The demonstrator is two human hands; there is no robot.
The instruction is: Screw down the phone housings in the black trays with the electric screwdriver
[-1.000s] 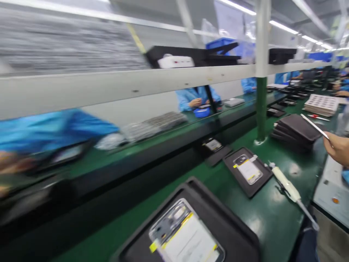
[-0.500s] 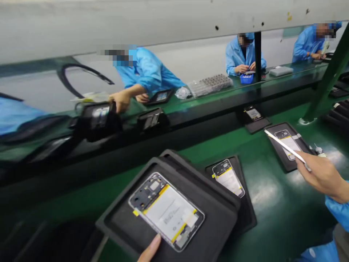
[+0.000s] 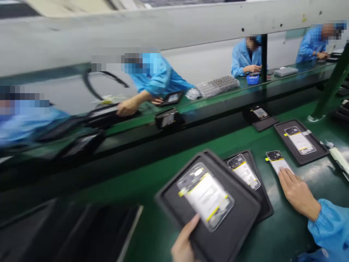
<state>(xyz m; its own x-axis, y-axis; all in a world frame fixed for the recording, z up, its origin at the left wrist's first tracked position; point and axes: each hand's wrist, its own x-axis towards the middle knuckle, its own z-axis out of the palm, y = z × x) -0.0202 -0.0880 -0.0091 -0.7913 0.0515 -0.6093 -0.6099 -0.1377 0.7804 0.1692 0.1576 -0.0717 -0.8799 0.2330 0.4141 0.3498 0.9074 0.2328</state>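
Note:
My left hand (image 3: 185, 238) grips the near edge of a black tray (image 3: 234, 225), thumb on top. In that tray lies an open-backed phone (image 3: 209, 196) with a white battery and yellow strips; the thumb tip touches its edge. My right hand (image 3: 296, 189) has its fingers on a second open-backed phone (image 3: 278, 160), low over or on the green table; I cannot tell whether it touches. A third open-backed phone (image 3: 245, 171) lies in another black tray (image 3: 263, 203), partly covered by the held tray. Farther right, a black tray (image 3: 302, 156) bears another such phone (image 3: 301, 140).
A pale-handled tool (image 3: 339, 158) lies at the right on the green table (image 3: 289, 233). Black trays (image 3: 95, 233) stand at lower left. Beyond, a belt carries trays (image 3: 169, 118) and co-workers in blue (image 3: 158, 76) work. A green post (image 3: 331, 80) rises at right.
My right hand has lowered the phone from an edge-on tilt to nearly flat by the table. The tray in my left hand appears farther right. A co-worker's tray at left has tipped flatter.

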